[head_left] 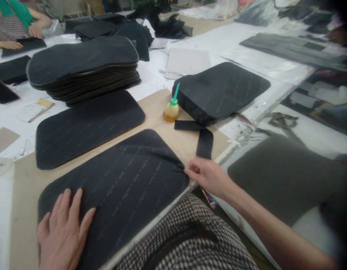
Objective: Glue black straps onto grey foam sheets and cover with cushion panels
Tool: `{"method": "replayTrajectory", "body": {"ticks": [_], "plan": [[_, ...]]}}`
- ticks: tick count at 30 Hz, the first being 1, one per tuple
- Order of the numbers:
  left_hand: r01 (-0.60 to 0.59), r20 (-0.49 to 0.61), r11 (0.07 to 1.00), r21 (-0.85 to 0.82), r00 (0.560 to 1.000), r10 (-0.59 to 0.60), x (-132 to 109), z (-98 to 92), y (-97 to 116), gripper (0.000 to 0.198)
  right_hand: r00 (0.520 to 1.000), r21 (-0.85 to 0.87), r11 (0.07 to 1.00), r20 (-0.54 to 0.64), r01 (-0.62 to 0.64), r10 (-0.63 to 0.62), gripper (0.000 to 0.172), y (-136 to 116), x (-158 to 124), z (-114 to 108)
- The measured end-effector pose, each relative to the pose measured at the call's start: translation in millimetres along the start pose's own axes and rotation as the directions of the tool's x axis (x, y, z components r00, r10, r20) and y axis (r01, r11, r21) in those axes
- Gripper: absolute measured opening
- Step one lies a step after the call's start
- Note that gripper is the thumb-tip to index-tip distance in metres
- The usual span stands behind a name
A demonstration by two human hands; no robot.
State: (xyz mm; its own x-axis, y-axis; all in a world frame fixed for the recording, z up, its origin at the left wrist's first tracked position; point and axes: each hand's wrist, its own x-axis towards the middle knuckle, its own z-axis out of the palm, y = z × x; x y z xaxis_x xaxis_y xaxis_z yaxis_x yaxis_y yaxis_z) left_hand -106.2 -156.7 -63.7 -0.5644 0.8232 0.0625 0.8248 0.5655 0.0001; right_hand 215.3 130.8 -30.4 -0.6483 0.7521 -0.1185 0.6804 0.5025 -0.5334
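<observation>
The left hand (62, 225) lies spread on the near left part of a black panel (114, 195), fingers apart and grasping nothing, while the right hand (208, 176) pinches the cloth at the panel's right edge between thumb and fingertips. The panel lies on a tan board (24, 210) at the near side of the surface (3, 228), close against a checked garment (190, 232). Most of its face looks smooth; only near the pinch do creases fan inward, so I judge the work at this edge to be partway, with that pucker left to flatten. Whether the other edges are done cannot be told. The cloth is thin, matt and soft, marked with faint slanting rows of lettering, and the shape is a long rectangle with rounded corners. Just beyond, a second panel (89, 127) of like shape lies flat and unwrinkled. Behind it rises a tall stack (86, 60) of dark pieces, their layered rims uneven; to the right, a lower stack (224, 90) has a smooth top and a ridged side. Between them stands a round, translucent bottle (171, 111) with amber liquid and a green spout, near two flat black strips (205, 142). Far left, a co-worker's hands (36, 30) are at a dark piece (28, 45).
</observation>
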Motion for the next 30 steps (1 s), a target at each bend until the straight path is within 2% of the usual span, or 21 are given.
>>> {"method": "replayTrajectory", "body": {"ticks": [7, 11, 13, 16, 18, 19, 22, 24, 26, 28, 29, 30], "plan": [[-0.044, 0.014, 0.999, -0.030, 0.999, 0.045, -2.8, 14.4, -19.0, 0.066, 0.999, 0.007, 0.999, 0.019, -0.034, 0.033, 0.012, -5.3, 0.0, -2.8], [-0.074, 0.001, 0.997, -0.021, 0.997, 0.074, -4.0, 11.0, -16.4, 0.066, 0.998, 0.056, 0.997, 0.020, -0.059, 0.058, 0.005, -2.3, -2.3, -2.0], [-0.082, -0.028, 0.997, -0.007, 0.996, 0.082, -4.0, 8.2, -12.3, 0.065, 0.998, 0.031, 0.997, 0.006, -0.067, 0.067, 0.010, 3.5, -5.6, -3.6], [-0.082, -0.064, 0.996, 0.026, 0.994, 0.084, -2.5, 6.9, -7.1, 0.065, 0.996, -0.094, 0.994, -0.078, -0.056, 0.049, 0.011, 10.6, -10.6, -7.1], [-0.067, -0.086, 0.996, 0.056, 0.994, 0.072, -0.4, 8.0, -5.6, 0.064, 0.983, -0.192, 0.981, -0.181, -0.020, -0.015, 0.006, 5.6, -11.3, -7.0], [-0.059, -0.096, 0.996, 0.069, 0.993, 0.065, 0.6, 8.6, -5.6, 0.064, 0.971, -0.224, 0.975, -0.227, 0.017, -0.069, 0.011, -2.1, -10.8, -5.3], [-0.045, -0.082, 0.994, 0.099, 0.995, 0.053, 1.9, 9.2, -7.5, 0.060, 0.918, -0.216, 0.942, -0.250, 0.257, -0.307, 0.025, -45.4, -9.0, 8.9], [-0.052, -0.060, 0.993, 0.105, 0.997, 0.058, 1.3, 8.4, -9.4, 0.059, 0.852, -0.153, 0.863, -0.151, 0.481, -0.502, 0.037, -82.4, -7.4, 26.0], [-0.056, -0.051, 0.993, 0.105, 0.997, 0.062, 0.6, 7.5, -11.1, 0.058, 0.729, -0.068, 0.728, -0.014, 0.682, -0.684, 0.052, -114.3, -3.8, 46.7], [-0.064, -0.052, 0.993, 0.103, 0.996, 0.069, 0.5, 7.4, -12.3, 0.058, 0.604, -0.001, 0.606, 0.080, 0.795, -0.793, 0.064, -133.7, 4.2, 67.2], [-0.068, -0.056, 0.993, 0.101, 0.996, 0.074, 0.6, 7.7, -12.8, 0.058, 0.569, 0.008, 0.573, 0.103, 0.820, -0.816, 0.068, -137.5, 10.4, 75.9], [-0.072, -0.060, 0.993, 0.098, 0.995, 0.079, 0.7, 8.2, -13.1, 0.058, 0.555, -0.001, 0.559, 0.115, 0.829, -0.824, 0.070, -137.4, 18.6, 82.7]]}}
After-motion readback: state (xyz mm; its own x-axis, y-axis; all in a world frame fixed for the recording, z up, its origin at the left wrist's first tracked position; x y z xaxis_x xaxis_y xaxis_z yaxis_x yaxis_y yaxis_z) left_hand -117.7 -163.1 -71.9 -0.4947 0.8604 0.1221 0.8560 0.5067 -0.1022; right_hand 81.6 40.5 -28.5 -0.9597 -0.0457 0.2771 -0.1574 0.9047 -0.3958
